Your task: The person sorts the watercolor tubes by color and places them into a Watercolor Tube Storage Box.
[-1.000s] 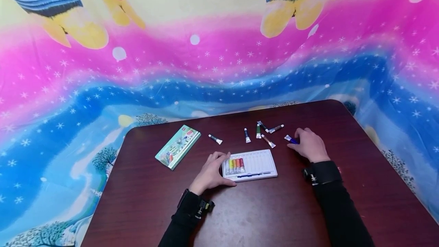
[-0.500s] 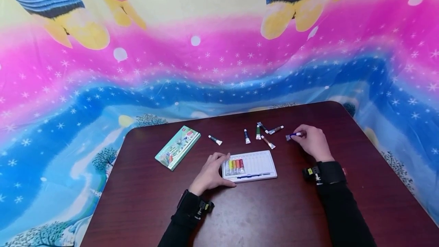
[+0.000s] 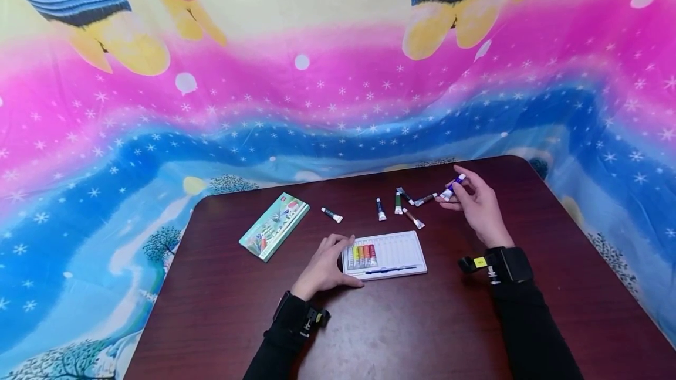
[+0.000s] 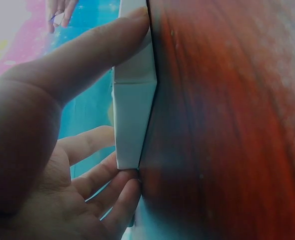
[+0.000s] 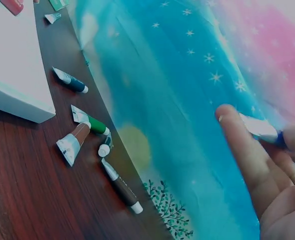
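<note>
My left hand (image 3: 323,268) holds the left end of a white plastic tray (image 3: 401,249), thumb along the near side and fingers at the far corner. The left wrist view shows the tray's side wall (image 4: 132,120) between thumb and fingers. Several small paint tubes (image 3: 362,255), yellow through red, lie side by side in the tray's left part. A thin dark blue paintbrush (image 3: 391,269) lies along its front. Beyond the tray to the right, my right hand (image 3: 483,213) pinches a blue-purple paint tube (image 3: 452,188), raised above the table with its white cap up.
Behind the tray lie loose paint tubes: dark blue (image 3: 381,210), green (image 3: 398,203), reddish-brown (image 3: 413,218), dark brown (image 3: 425,199) and a dark one (image 3: 405,194). Another dark tube (image 3: 331,214) lies farther left, near a green printed box (image 3: 274,226). A patterned cloth (image 3: 338,98) hangs behind the table.
My right hand has picked the blue-purple tube up off the table, lifted it and turned it cap upward. My left hand and the tray stay in place.
</note>
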Motion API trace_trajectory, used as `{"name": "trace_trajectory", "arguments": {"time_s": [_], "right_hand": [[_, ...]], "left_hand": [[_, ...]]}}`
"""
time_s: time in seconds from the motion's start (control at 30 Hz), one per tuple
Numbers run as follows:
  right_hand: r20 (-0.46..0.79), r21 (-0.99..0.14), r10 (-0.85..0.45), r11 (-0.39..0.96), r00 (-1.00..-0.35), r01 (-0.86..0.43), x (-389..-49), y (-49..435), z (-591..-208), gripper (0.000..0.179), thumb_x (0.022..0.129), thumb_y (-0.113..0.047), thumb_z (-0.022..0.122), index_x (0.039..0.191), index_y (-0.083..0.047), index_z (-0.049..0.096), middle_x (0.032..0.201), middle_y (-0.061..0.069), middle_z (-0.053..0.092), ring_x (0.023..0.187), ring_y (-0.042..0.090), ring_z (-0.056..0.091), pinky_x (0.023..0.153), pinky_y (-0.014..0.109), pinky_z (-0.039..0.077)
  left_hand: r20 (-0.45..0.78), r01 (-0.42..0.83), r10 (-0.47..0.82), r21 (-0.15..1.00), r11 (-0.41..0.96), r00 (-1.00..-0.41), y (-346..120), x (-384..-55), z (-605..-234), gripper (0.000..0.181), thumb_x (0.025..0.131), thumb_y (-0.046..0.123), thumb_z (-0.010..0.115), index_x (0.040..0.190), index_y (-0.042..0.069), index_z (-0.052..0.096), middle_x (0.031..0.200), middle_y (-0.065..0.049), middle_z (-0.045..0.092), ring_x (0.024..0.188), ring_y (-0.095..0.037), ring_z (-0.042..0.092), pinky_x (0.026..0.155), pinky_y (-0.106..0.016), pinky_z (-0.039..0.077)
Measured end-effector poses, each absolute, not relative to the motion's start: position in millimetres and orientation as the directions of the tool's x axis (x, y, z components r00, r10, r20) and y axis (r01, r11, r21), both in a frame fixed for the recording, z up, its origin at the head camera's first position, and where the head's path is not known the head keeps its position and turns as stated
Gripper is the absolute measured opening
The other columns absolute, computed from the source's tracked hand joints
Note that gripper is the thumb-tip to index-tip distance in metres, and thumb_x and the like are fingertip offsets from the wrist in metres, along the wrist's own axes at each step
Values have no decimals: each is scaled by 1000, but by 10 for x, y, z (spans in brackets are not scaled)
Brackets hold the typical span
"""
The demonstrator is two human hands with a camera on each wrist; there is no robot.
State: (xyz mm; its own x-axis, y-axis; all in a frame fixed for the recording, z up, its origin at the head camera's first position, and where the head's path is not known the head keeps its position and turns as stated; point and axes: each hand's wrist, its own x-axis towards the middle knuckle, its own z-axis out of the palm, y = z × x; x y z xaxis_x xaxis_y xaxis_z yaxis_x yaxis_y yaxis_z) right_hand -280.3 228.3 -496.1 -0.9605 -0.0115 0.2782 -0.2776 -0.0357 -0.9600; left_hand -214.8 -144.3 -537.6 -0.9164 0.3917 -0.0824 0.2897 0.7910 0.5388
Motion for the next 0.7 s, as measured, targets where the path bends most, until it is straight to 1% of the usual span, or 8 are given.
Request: {"name": "trace_trajectory", "arguments": {"time_s": [0.07,0.13,0.2,0.3,0.4,0.47,0.6,0.7], "right_hand": [[296,-954,-18,-59,-955,-295,-2801,2267,-4947,54,108,-8,50,161,-11,38,111,11,55,79,13,77,73,29,61],[309,-951,-15,-35,-951,-309,-2795,2257,-4940,56,108,-6,51,162,-14,37,109,10,52,75,12,77,70,28,61],[314,-949,-7,-3,-949,-314,-2784,2245,-4924,58,106,-3,54,161,-16,39,108,8,53,72,12,76,69,27,61],[321,-945,-5,57,-947,-321,-2776,2237,-4910,60,104,0,57,159,-20,43,104,4,54,68,14,74,64,26,60],[321,-940,-12,116,-947,-320,-2779,2234,-4913,59,105,-4,58,159,-21,43,100,4,55,64,17,70,57,25,57],[313,-931,-27,190,-949,-312,-2790,2234,-4928,56,106,-11,58,159,-20,43,97,7,54,64,19,69,55,26,54],[268,-902,-79,330,-960,-279,-2780,2211,-4944,50,108,-19,56,158,-17,46,95,15,56,65,24,70,57,28,57],[237,-890,-97,377,-967,-256,-2754,2194,-4944,46,109,-25,54,154,-18,50,94,19,59,61,29,70,56,32,59]], "left_hand": [[-81,291,392,538,791,-916,-1444,-2151,-5379,108,70,52,94,160,19,43,147,-7,48,133,-25,44,109,-45,45],[-81,292,393,536,792,-916,-1445,-2153,-5380,108,70,53,94,160,18,43,148,-7,48,133,-25,44,109,-45,45],[-81,293,394,536,792,-916,-1446,-2155,-5381,108,70,53,94,159,18,43,148,-8,48,133,-25,44,109,-45,45],[-81,293,393,537,791,-916,-1447,-2156,-5385,108,70,53,94,159,18,44,148,-8,48,133,-25,44,109,-45,45],[-81,292,393,535,792,-916,-1447,-2159,-5391,108,70,54,93,159,18,43,148,-7,48,133,-25,44,109,-45,45],[-83,291,392,535,793,-916,-1447,-2159,-5392,108,70,54,94,160,19,43,148,-7,48,133,-25,44,108,-45,45],[-85,287,389,535,795,-917,-1445,-2158,-5384,108,70,53,94,159,19,44,147,-7,49,133,-25,44,108,-45,45],[-88,286,389,535,795,-917,-1439,-2155,-5379,108,70,54,94,159,19,44,147,-7,48,133,-25,44,108,-45,45]]}}
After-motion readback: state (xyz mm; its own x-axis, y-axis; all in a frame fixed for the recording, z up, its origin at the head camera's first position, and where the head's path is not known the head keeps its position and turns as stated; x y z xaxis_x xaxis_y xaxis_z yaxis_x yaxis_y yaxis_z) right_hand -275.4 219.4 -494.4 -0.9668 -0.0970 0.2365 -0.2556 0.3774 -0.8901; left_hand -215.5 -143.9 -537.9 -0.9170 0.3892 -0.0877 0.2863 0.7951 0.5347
